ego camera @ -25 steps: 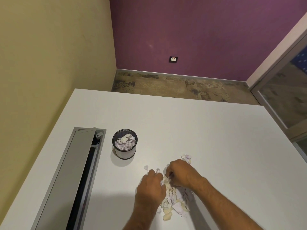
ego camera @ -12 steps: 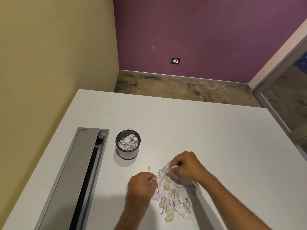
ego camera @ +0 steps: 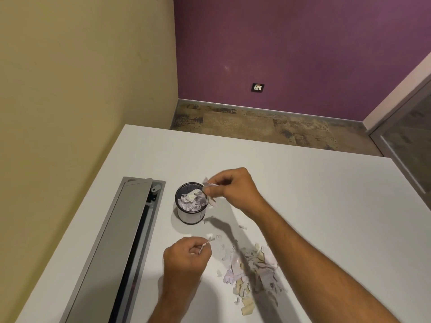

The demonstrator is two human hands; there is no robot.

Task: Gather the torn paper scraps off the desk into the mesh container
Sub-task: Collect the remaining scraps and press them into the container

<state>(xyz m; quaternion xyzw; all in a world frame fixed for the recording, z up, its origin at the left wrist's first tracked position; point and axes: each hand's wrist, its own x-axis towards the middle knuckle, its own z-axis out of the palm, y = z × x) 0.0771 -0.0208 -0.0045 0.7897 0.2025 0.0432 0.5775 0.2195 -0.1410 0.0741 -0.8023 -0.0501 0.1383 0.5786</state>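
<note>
- My right hand (ego camera: 233, 190) pinched scraps at the mesh container (ego camera: 190, 203) rim, centre frame; some could have dropped outside.
- My left hand (ego camera: 186, 257) pinched one scrap; the pile (ego camera: 254, 269) lay lower right.

Desk (ego camera: 303, 194) bare right of mesh container (ego camera: 190, 214); cable tray (ego camera: 116, 248) close left.

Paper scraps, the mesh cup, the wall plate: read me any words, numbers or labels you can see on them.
No text can be read anywhere.
Paper scraps on the desk: faint marks, too small and blurred to read.
Scraps in the mesh cup: no legible print.
Wall plate: a tiny coloured mark, too small to read.
</note>
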